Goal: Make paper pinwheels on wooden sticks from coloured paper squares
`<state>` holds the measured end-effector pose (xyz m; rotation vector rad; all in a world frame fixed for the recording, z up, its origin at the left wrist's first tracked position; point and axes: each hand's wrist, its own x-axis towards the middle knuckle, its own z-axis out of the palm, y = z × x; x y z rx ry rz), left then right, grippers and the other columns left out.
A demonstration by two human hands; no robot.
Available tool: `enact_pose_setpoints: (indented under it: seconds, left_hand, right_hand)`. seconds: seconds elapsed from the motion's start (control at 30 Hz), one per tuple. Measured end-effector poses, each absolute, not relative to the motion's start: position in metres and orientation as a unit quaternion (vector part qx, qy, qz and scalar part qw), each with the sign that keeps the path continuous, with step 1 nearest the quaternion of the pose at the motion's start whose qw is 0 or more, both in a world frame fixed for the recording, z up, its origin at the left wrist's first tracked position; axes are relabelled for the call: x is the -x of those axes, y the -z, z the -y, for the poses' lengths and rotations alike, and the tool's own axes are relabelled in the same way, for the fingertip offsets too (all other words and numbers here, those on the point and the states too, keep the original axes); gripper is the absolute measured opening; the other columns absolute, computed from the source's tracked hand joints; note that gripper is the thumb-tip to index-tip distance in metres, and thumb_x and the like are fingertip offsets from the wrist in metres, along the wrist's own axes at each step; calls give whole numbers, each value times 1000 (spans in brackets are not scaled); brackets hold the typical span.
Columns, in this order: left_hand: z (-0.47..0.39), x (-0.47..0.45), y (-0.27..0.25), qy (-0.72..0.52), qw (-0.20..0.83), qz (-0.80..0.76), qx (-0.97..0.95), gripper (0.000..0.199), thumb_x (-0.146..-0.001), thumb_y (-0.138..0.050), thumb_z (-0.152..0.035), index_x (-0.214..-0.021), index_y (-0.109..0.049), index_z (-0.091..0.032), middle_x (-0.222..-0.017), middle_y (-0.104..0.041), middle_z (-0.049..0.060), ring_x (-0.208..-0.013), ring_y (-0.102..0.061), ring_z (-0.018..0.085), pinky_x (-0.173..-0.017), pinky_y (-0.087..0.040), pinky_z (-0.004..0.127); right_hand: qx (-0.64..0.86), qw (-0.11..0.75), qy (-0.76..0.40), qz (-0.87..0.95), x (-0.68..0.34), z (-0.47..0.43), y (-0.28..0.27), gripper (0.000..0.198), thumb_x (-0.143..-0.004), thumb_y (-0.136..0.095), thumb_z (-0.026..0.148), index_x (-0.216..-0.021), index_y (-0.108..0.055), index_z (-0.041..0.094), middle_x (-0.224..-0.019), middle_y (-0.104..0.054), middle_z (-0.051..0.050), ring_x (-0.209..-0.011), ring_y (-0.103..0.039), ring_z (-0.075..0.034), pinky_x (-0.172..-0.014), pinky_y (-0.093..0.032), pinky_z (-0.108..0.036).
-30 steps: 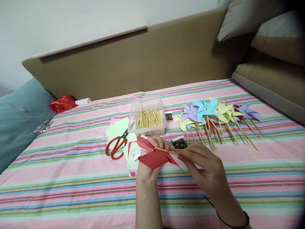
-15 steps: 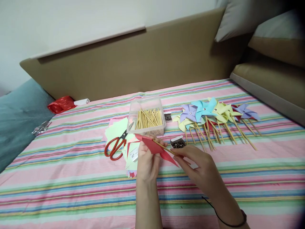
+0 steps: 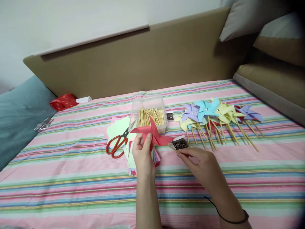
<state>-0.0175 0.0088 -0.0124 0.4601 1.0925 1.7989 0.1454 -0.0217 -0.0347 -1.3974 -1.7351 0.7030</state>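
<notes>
A red paper pinwheel (image 3: 156, 137) is held up at the centre, its folded blades facing me. My left hand (image 3: 143, 156) is closed on its left part, thumb on the front of the paper. My right hand (image 3: 199, 160) pinches the lower end of a thin wooden stick (image 3: 172, 148) that runs up behind the pinwheel; its upper end is hidden by the paper. Just beyond my right fingertips is a small dark box of metal pins (image 3: 180, 143). Below and behind the pinwheel lies a stack of coloured paper sheets (image 3: 131, 160).
Red-handled scissors (image 3: 116, 146) rest on paper at left. A clear plastic box (image 3: 135, 109) holds many sticks. Several finished pinwheels (image 3: 207, 109) lie at right on the striped cloth (image 3: 71, 165). A red plastic bag (image 3: 64, 102) lies far left.
The pinwheel has been turned from showing its back and the stick to showing its front blades. My left thumb now lies on the front. My right hand still pinches the stick.
</notes>
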Motion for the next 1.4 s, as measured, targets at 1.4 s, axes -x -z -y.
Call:
enact_pose_setpoints:
  seconds: [1.4]
  left_hand:
    - [-11,5,19,-559,553,-530,-316,47,-56,-86,-36,-91,-61,-17,-74,-69,1,-62,-62,12,-60,-45,22]
  right_hand:
    - [677,510,-296,440,-175,13,37,33,-73,-72,45,-89,-76,16,-69,-74,-7,-62,-71,-25,-62,-57,-35]
